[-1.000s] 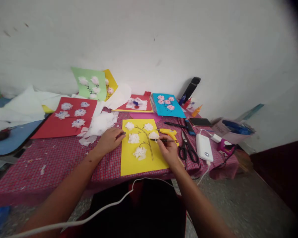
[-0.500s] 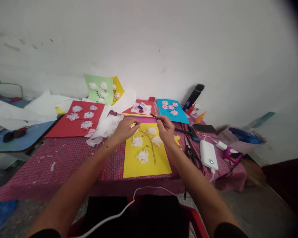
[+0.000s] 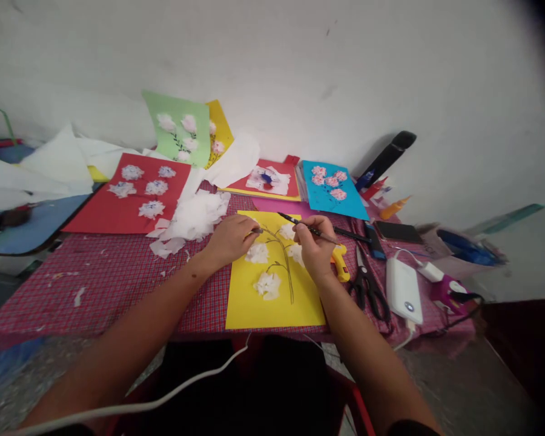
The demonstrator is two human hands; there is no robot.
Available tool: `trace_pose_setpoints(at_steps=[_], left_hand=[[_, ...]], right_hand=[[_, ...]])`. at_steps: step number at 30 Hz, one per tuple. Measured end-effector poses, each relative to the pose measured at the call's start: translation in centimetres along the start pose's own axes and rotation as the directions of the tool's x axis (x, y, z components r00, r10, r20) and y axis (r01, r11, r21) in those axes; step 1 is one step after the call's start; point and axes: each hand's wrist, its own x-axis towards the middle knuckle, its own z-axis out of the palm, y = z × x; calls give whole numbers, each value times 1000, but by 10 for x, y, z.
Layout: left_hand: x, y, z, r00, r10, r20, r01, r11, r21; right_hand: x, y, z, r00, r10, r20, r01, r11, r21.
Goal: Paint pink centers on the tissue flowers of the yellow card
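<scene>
A yellow sheet (image 3: 254, 300) with a drawn branch and white tissue flowers lies on the red checked tablecloth in front of me. My right hand (image 3: 315, 245) is closed on a thin black pen (image 3: 306, 227), its tip pointing up and left over the sheet's top. My left hand (image 3: 231, 236) rests curled at the sheet's upper left corner, pinching something small and dark, maybe the pen's cap. A yellow glue gun (image 3: 340, 263) peeks out just right of my right hand.
Black scissors (image 3: 367, 287), a white power bank (image 3: 404, 290) and a phone (image 3: 397, 231) lie to the right. Behind are a blue flower card (image 3: 331, 194), a red card (image 3: 131, 200), a green card (image 3: 177, 130), loose tissue (image 3: 195, 218) and a black bottle (image 3: 386, 158). A white cable (image 3: 154, 402) crosses my lap.
My right hand lifted the pen off the branch and brought it up toward the sheet's top. My left hand shifted toward it. The view drifted.
</scene>
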Motion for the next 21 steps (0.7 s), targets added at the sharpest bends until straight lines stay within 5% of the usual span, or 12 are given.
trace_pose_setpoints(at_steps=[6, 21], left_hand=[[-2, -2, 3, 1000, -21, -14, 21, 1000, 11], [-2, 0, 3, 999, 31, -27, -31, 999, 11]], right_hand=[[0, -7, 7, 996, 82, 34, -86, 985, 148], [-1, -8, 8, 993, 105, 55, -112, 980, 165]])
